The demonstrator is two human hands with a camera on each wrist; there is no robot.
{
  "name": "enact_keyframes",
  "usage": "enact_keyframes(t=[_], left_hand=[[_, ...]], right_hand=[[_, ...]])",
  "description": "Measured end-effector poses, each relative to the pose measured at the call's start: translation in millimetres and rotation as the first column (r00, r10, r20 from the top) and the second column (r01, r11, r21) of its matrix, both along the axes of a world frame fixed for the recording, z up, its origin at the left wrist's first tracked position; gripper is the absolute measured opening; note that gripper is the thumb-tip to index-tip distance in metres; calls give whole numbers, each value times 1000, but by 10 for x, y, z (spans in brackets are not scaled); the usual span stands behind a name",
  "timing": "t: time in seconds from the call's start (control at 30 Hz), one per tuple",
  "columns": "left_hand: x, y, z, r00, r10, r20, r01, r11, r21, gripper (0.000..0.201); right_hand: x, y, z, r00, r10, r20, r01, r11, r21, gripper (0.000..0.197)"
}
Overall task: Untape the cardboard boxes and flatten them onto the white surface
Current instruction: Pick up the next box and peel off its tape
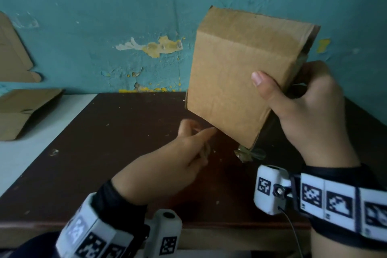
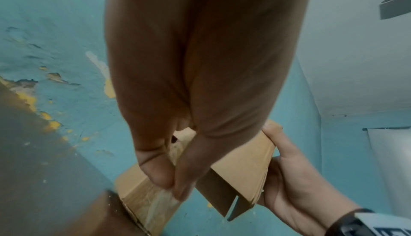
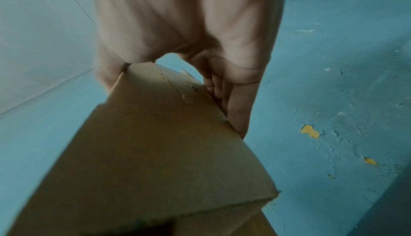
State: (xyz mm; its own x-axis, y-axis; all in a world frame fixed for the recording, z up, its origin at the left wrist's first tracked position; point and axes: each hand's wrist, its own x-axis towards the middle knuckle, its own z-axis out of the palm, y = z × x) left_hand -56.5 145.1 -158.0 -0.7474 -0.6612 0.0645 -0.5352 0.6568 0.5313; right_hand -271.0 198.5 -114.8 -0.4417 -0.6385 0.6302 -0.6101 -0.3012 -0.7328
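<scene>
My right hand (image 1: 293, 90) holds a brown cardboard box (image 1: 240, 73) upright above the dark table, thumb on its front face and fingers behind. The right wrist view shows the box (image 3: 155, 152) gripped between thumb and fingers. My left hand (image 1: 198, 130) is at the box's lower left edge. In the left wrist view its thumb and forefinger (image 2: 173, 185) pinch the clear tape (image 2: 153, 203) on the box's underside, where two flaps (image 2: 224, 195) stand apart. A crumpled bit of tape (image 1: 249, 154) hangs from the box's bottom corner.
The dark brown table (image 1: 125, 153) lies below the hands. A white surface (image 1: 31, 153) at the left carries a flattened cardboard box (image 1: 23, 111). Another cardboard piece (image 1: 12, 54) leans on the peeling teal wall (image 1: 125, 27) behind.
</scene>
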Motion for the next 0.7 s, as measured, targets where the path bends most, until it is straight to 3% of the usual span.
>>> enact_keyframes(t=[0.07, 0.17, 0.27, 0.37, 0.47, 0.6, 0.7], left_hand=[[-90, 23, -16, 998, 57, -11, -57, 998, 13, 69], [-161, 11, -39, 986, 138, -90, -133, 989, 59, 56], [-181, 11, -73, 985, 150, -84, -156, 985, -73, 33], [-197, 45, -72, 995, 89, -52, -94, 990, -103, 23], [-205, 101, -35, 997, 4, 73, 5, 993, -114, 26], [-135, 120, 69, 992, -81, 95, 84, 996, -27, 25], [-111, 146, 107, 986, -59, 158, 71, 995, -70, 29]], right_hand=[[-40, 31, 2, 1000, -1, 26, 1, 1000, -13, 74], [-105, 70, 10, 998, -3, 59, 5, 999, -33, 72], [-152, 104, 15, 996, -13, 84, 16, 999, -45, 73], [-183, 128, 22, 994, -21, 104, 26, 998, -50, 72], [-189, 133, 26, 995, -25, 98, 30, 998, -46, 73], [-171, 134, 40, 996, -20, 86, 24, 999, -42, 72], [-142, 123, 52, 997, -6, 74, 10, 999, -46, 71]])
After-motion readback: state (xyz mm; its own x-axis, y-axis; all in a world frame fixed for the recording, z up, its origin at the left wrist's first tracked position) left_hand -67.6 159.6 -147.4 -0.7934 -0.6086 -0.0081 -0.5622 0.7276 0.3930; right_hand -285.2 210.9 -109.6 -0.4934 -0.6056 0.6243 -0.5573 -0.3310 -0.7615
